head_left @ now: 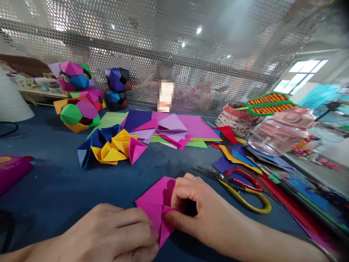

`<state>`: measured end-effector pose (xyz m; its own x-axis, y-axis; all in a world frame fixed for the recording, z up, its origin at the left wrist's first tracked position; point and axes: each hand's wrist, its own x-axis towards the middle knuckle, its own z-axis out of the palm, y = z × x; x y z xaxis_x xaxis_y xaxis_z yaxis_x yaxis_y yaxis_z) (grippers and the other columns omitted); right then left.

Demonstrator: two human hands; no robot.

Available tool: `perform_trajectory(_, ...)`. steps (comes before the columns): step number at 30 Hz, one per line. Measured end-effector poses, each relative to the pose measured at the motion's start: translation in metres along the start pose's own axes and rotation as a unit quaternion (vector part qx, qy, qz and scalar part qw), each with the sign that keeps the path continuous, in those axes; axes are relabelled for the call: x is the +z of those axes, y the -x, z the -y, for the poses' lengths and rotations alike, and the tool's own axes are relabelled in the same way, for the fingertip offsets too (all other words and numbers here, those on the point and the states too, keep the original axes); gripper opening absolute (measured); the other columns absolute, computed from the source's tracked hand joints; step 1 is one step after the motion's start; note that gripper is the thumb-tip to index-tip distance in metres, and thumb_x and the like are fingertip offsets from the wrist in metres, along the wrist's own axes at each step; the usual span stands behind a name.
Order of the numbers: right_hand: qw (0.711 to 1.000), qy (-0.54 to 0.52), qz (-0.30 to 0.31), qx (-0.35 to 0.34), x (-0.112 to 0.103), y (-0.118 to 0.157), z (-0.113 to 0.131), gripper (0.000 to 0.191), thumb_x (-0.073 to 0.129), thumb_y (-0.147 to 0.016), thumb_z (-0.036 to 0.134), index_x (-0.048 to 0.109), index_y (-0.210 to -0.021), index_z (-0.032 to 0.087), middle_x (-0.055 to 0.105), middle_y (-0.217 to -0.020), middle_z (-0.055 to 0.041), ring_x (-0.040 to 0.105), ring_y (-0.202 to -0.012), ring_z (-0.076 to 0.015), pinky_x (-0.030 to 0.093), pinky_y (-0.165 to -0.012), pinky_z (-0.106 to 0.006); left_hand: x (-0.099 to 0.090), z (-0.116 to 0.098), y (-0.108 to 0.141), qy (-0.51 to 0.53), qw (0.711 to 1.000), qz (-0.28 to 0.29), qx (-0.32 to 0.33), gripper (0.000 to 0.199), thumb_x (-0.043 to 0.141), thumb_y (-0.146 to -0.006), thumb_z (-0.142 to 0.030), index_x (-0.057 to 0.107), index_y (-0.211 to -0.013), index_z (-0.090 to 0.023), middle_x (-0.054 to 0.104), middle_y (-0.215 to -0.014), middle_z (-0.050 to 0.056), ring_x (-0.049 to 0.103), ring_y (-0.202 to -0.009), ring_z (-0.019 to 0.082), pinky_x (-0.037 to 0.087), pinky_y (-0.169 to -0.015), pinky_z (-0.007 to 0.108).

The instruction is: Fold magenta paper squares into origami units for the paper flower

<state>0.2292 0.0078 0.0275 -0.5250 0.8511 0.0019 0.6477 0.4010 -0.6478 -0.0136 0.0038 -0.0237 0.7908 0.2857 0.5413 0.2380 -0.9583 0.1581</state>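
Observation:
A magenta paper (152, 198) with folded flaps lies on the dark blue table (62, 189) at the bottom centre. My left hand (117, 233) lies over its lower left part, fingers together and pressed on the paper. From the right, my right hand (196, 207) grips a flap between thumb and bent fingers. Part of the paper is hidden under both hands. Beyond them stand folded yellow pieces (113, 147), a blue folded piece (99, 140) and a pink one (135, 149).
Red-and-yellow-handled scissors (240, 185) lie right of my right hand, among coloured papers (240, 158). A clear pink bottle (278, 133) and a paper stack (193, 127) stand farther back. Folded paper balls (80, 114) sit back left; a magenta object (13, 171) is at the left edge.

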Motion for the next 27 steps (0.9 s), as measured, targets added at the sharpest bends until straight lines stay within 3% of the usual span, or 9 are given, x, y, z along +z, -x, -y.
perform_trajectory(7,0.999,-0.043,0.001,-0.024,0.0,0.001,-0.007,0.031,0.075,-0.09,0.031,0.058,-0.067,0.018,0.061,-0.072,0.0073,0.05,-0.074,-0.0107,0.035,-0.073,-0.028,0.0,-0.007,-0.007,-0.001,1.0,-0.007,-0.018,0.022,0.045,-0.104,-0.015,0.065,-0.103,-0.024,0.073,-0.091,-0.002,0.07,-0.085,0.011,0.054,-0.071,0.016)
perform_trajectory(12,1.0,-0.007,0.001,0.003,0.0,-0.001,-0.002,0.034,0.078,-0.086,0.033,0.054,-0.066,0.018,0.059,-0.071,0.0062,0.048,-0.075,-0.0127,0.033,-0.07,-0.029,-0.002,-0.01,-0.007,-0.013,1.0,-0.016,-0.012,0.027,0.039,-0.106,-0.015,0.065,-0.109,-0.023,0.074,-0.088,-0.001,0.07,-0.085,0.013,0.055,-0.074,0.019)
perform_trajectory(18,1.0,0.017,-0.005,0.01,0.002,-0.001,0.0,0.031,0.077,-0.083,0.024,0.052,-0.067,0.018,0.057,-0.071,0.0061,0.046,-0.074,-0.0133,0.032,-0.067,-0.029,-0.013,-0.002,-0.006,-0.027,0.998,0.041,0.044,0.026,0.043,-0.102,-0.013,0.065,-0.115,-0.021,0.075,-0.1,0.0,0.07,-0.092,0.014,0.054,-0.075,0.017)
perform_trajectory(23,1.0,0.016,-0.002,0.008,0.003,0.0,-0.001,0.029,0.076,-0.084,0.024,0.053,-0.068,0.018,0.057,-0.071,0.006,0.047,-0.075,-0.0133,0.032,-0.069,-0.029,-0.007,-0.005,-0.009,-0.026,1.0,-0.007,0.014,0.028,0.041,-0.105,-0.015,0.065,-0.117,-0.021,0.075,-0.108,-0.001,0.071,-0.097,0.011,0.054,-0.078,0.014)
perform_trajectory(27,1.0,0.019,-0.012,0.004,0.004,0.0,-0.001,0.028,0.076,-0.083,0.022,0.053,-0.068,0.019,0.058,-0.072,0.0062,0.048,-0.075,-0.0133,0.032,-0.071,-0.03,-0.004,-0.007,-0.01,-0.012,1.0,-0.005,0.014,0.033,0.037,-0.105,-0.011,0.066,-0.119,-0.018,0.075,-0.117,-0.003,0.07,-0.102,0.007,0.054,-0.079,0.008)
